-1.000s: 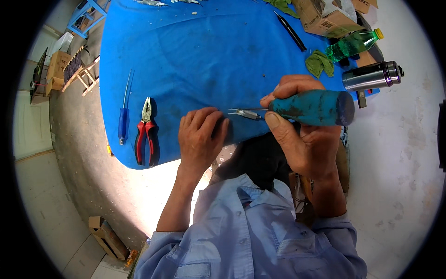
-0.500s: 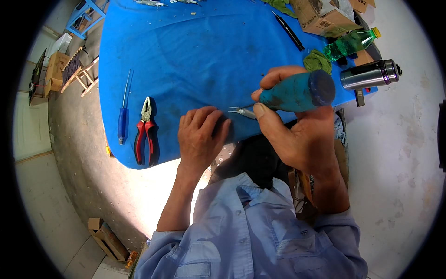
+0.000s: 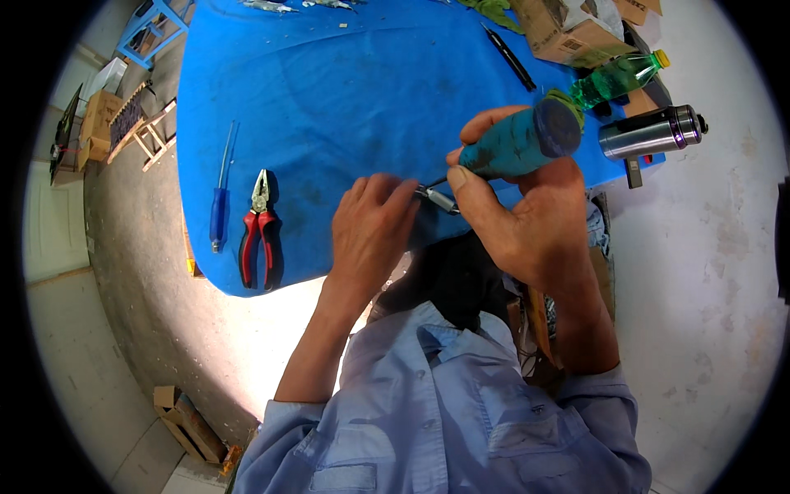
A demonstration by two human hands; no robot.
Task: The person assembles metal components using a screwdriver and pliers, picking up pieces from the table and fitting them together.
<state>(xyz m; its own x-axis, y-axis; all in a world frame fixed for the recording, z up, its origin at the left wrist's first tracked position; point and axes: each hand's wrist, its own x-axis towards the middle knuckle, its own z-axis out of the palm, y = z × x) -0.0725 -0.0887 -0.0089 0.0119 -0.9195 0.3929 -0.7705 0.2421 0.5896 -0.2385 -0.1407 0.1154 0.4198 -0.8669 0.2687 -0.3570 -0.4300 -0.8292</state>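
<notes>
1. The right hand (image 3: 539, 226), right of the centre of the frame, is closed around the teal-handled tool (image 3: 514, 146). Its thumb and fingers press on the lower part of the handle, and the thick end points to the upper right.
2. The thin dark shaft of this tool comes out toward the left, just above the metal piece (image 3: 443, 201). Whether its tip touches the piece, one cannot tell.
3. The metal piece is small and silvery, and it is at the centre of the frame, between the two hands, near the front edge of the blue table cover (image 3: 346, 107).
4. The left hand (image 3: 372, 221), left of the centre, is palm down with bent fingers. Its fingertips are at the left end of the metal piece, a little blurred; whether they grasp it, one cannot tell.
5. At the left of the frame lie the red-and-black pliers (image 3: 262, 239), their jaws toward the top, and beside them the blue screwdriver (image 3: 218, 212).
6. In the upper right are the black pen-like stick (image 3: 510, 58), the green bottle (image 3: 615, 80) with yellow cap, the steel flask (image 3: 646, 134) and the cardboard box (image 3: 568, 37).
7. At the top edge, left of the middle, lie some small silvery parts (image 3: 268, 6).
8. The light blue shirt (image 3: 411, 403) of the person fills the lower middle.
</notes>
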